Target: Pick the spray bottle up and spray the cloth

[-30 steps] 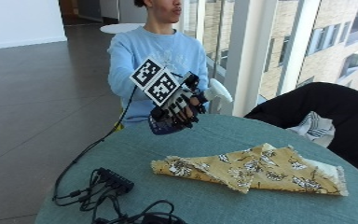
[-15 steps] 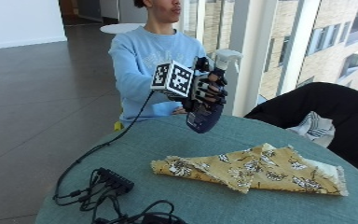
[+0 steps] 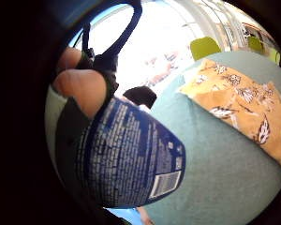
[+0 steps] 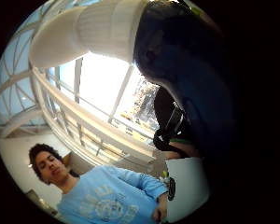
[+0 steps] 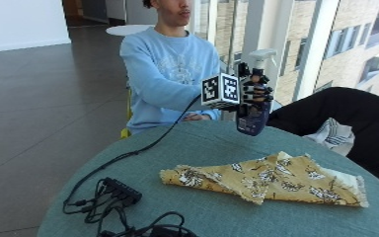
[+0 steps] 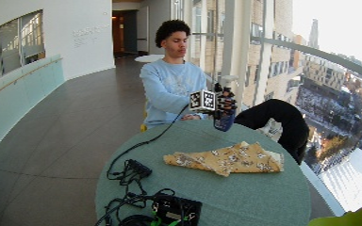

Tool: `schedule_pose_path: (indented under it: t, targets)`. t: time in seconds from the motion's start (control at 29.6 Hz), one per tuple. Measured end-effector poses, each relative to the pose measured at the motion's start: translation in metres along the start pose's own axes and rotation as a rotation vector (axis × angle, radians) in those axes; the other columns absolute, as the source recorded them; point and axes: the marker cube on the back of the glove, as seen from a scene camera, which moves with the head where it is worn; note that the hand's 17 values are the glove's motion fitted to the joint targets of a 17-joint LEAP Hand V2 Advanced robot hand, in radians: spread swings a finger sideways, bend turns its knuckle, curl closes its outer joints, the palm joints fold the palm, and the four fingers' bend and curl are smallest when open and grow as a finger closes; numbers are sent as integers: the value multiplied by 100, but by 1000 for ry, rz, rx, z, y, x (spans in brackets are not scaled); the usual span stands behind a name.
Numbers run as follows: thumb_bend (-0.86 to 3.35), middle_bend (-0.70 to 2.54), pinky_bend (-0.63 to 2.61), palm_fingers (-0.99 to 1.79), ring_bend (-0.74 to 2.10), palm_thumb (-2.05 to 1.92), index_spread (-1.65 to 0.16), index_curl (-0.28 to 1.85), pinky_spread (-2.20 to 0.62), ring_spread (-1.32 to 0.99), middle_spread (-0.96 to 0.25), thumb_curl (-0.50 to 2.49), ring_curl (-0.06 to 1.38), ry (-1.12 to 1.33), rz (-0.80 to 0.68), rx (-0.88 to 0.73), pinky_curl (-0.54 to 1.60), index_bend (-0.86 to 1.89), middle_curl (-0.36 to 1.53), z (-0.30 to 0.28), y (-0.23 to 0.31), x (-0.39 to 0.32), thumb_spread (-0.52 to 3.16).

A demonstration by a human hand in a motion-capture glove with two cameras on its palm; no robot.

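A blue spray bottle (image 5: 252, 121) with a white trigger head (image 5: 262, 55) hangs upright above the far side of the round table, and my gloved right hand (image 5: 254, 94) grips its neck. Its blue labelled body (image 3: 131, 159) fills the little finger side palm view, with bare fingertips (image 3: 79, 86) curled on it. The white head (image 4: 88, 32) shows in the thumb side palm view. A yellow flowered cloth (image 5: 268, 180) lies folded and flat on the table, below and to the near right of the bottle; it also appears as the cloth (image 3: 243, 105) and the cloth (image 6: 228, 157).
The table (image 5: 196, 148) has a teal cover. A black cable bundle with a hub (image 5: 120, 192) lies at its near left edge. A dark jacket (image 5: 337, 111) drapes over a chair behind the table's right side. The person's bare hand (image 5: 193, 117) rests at the far edge.
The hand has raised the bottle from near the table and carried it to the right, now upright above the far side of the table. The cloth has not moved.
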Motion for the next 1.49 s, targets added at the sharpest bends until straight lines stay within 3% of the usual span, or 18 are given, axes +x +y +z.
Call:
schedule_pose_path:
  t: [0.51, 0.98, 1.18, 1.49]
  targets:
    - [-3, 24, 22, 92, 46, 94, -29, 25, 19, -3, -11, 69, 39, -49, -35, -61, 36, 10, 48, 69, 0, 8, 72]
    - [-5, 25, 20, 93, 41, 82, -29, 26, 19, -4, -11, 61, 38, -49, -10, -101, 36, 13, 48, 74, 4, 14, 88]
    - [-5, 19, 23, 76, 33, 73, -30, 29, 21, -5, -11, 55, 37, 32, -2, -154, 38, 14, 46, 33, 14, 9, 96]
    - [-3, 19, 20, 78, 27, 69, -32, 30, 22, -4, -11, 49, 34, 261, 26, -179, 36, 15, 44, -80, 69, 15, 102]
